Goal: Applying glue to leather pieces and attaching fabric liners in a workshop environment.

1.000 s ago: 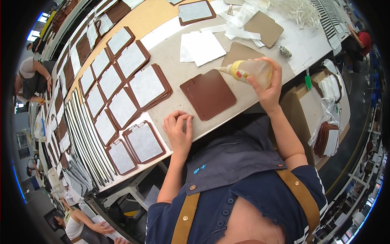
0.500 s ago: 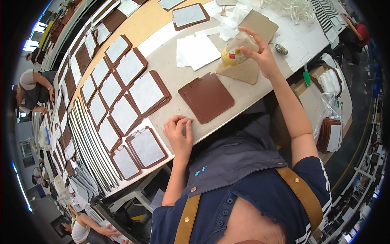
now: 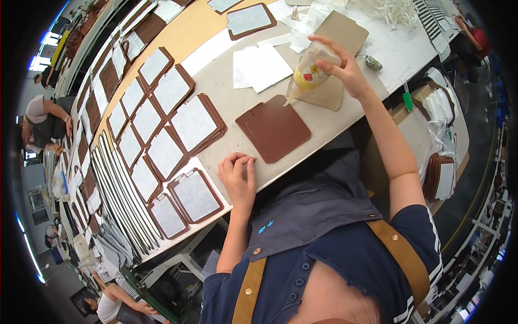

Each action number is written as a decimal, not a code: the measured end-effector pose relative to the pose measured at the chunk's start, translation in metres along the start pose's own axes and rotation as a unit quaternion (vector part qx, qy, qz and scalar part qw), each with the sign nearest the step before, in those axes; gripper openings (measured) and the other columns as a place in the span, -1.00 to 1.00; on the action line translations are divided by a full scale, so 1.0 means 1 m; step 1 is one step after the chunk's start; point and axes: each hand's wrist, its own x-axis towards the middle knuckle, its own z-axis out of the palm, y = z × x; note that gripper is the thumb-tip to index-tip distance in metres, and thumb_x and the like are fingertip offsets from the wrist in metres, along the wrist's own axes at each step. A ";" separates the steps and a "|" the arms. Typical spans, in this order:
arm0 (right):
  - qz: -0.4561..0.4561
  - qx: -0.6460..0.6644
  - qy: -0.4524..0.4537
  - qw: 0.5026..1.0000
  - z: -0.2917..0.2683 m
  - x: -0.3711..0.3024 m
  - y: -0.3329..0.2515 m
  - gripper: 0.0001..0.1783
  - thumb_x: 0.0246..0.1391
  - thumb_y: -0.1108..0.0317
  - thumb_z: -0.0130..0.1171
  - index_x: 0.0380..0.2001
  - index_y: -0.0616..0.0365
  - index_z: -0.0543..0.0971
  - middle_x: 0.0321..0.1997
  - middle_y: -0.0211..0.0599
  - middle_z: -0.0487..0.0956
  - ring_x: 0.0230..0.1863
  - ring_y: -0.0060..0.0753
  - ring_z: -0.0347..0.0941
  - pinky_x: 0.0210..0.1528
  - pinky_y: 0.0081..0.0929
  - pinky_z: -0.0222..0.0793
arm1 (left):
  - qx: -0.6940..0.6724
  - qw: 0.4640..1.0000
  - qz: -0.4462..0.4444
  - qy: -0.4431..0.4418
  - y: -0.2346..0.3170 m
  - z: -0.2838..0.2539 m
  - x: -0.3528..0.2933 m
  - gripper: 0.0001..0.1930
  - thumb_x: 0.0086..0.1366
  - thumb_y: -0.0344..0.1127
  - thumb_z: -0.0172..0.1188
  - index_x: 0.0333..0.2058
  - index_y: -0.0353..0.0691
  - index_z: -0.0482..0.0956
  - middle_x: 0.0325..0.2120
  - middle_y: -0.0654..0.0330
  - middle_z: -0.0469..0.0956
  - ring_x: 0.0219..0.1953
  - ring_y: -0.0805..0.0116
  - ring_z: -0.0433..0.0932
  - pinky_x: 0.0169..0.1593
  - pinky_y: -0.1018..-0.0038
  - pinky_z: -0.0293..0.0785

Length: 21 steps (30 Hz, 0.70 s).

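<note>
In my right hand (image 3: 345, 67) is a translucent squeeze bottle (image 3: 308, 75) with yellowish contents, tipped so its thin nozzle points down. The nozzle tip is at the upper right edge of a brown leather panel (image 3: 275, 132), which lies flat near the table's front edge. A flap or second layer shows along the panel's left side. My left hand (image 3: 237, 175) rests on the table just left of the panel's lower corner, holding nothing, its fingers loosely bent and the thumb apart.
Brown-edged panels with pale faces (image 3: 170, 148) lie in overlapping rows at left, beside dark-edged strips (image 3: 121, 194). White sheets (image 3: 264, 69), grey-brown board (image 3: 345, 35) and a small speckled lump (image 3: 373, 63) lie beyond the bottle. Other people work at far left. Boxed pieces (image 3: 440, 175) stand at right.
My right hand has tilted the bottle more upright and brought its nozzle slightly down and right along the panel's edge. The left hand and the panel stay nearly in place.
</note>
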 end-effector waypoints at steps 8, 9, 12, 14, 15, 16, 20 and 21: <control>0.002 -0.020 -0.017 1.000 -0.006 -0.014 -0.002 -0.32 0.18 0.10 0.43 0.35 -0.07 0.51 0.17 -0.46 0.59 0.20 -0.52 0.48 0.29 -0.42 0.39 | 0.003 1.000 0.001 0.003 0.001 0.000 0.001 -0.95 0.34 -0.36 0.30 -0.25 -0.15 0.69 -0.11 0.19 0.54 0.06 0.14 0.45 0.19 0.20 0.25; 0.009 -0.030 -0.017 0.999 -0.006 -0.017 -0.004 -0.32 0.17 0.09 0.43 0.34 -0.06 0.51 0.18 -0.45 0.59 0.20 -0.52 0.48 0.30 -0.42 0.39 | 0.002 1.000 0.003 0.003 0.000 0.001 0.001 -0.95 0.34 -0.36 0.30 -0.25 -0.15 0.69 -0.11 0.19 0.54 0.05 0.14 0.45 0.19 0.20 0.25; 0.013 -0.030 -0.025 0.999 -0.006 -0.026 -0.008 -0.31 0.16 0.08 0.43 0.34 -0.05 0.51 0.20 -0.45 0.59 0.21 -0.51 0.47 0.30 -0.42 0.38 | 0.004 1.000 0.008 0.004 -0.001 0.001 0.001 -0.94 0.34 -0.36 0.30 -0.25 -0.16 0.69 -0.11 0.18 0.54 0.05 0.14 0.45 0.19 0.21 0.25; 0.012 -0.021 -0.031 0.999 -0.007 -0.033 -0.009 -0.30 0.15 0.08 0.43 0.34 -0.05 0.51 0.20 -0.45 0.58 0.21 -0.51 0.47 0.30 -0.43 0.37 | 0.006 1.000 0.011 0.004 0.000 0.001 0.001 -0.94 0.34 -0.36 0.30 -0.25 -0.16 0.69 -0.11 0.18 0.54 0.05 0.14 0.45 0.19 0.21 0.25; 0.007 -0.026 -0.025 0.999 -0.007 -0.037 -0.009 -0.30 0.15 0.09 0.43 0.34 -0.04 0.51 0.20 -0.45 0.58 0.21 -0.51 0.47 0.31 -0.43 0.37 | 0.004 1.000 0.010 0.003 0.000 0.001 0.001 -0.94 0.34 -0.36 0.30 -0.25 -0.16 0.69 -0.10 0.18 0.53 0.05 0.14 0.45 0.19 0.21 0.25; 0.003 -0.030 -0.020 0.999 -0.008 -0.041 -0.008 -0.30 0.15 0.10 0.43 0.34 -0.03 0.51 0.20 -0.44 0.57 0.21 -0.51 0.48 0.31 -0.42 0.37 | 0.003 1.000 0.008 0.002 0.000 0.001 0.001 -0.94 0.34 -0.36 0.30 -0.25 -0.17 0.69 -0.10 0.18 0.53 0.06 0.14 0.45 0.20 0.21 0.25; 0.015 -0.012 0.001 1.000 -0.014 -0.064 -0.009 -0.30 0.17 0.12 0.41 0.36 -0.03 0.49 0.19 -0.45 0.56 0.20 -0.54 0.48 0.29 -0.45 0.39 | 0.004 1.000 0.011 0.002 0.000 0.001 0.000 -0.94 0.35 -0.36 0.30 -0.25 -0.17 0.69 -0.10 0.18 0.53 0.06 0.14 0.45 0.21 0.20 0.25; 0.035 0.043 0.033 0.998 -0.017 -0.072 -0.006 -0.33 0.18 0.16 0.40 0.34 -0.03 0.50 0.21 -0.43 0.56 0.21 -0.53 0.48 0.28 -0.44 0.41 | 0.003 1.000 0.010 0.000 0.001 0.001 0.000 -0.94 0.35 -0.36 0.30 -0.25 -0.17 0.69 -0.10 0.18 0.53 0.06 0.14 0.45 0.21 0.20 0.24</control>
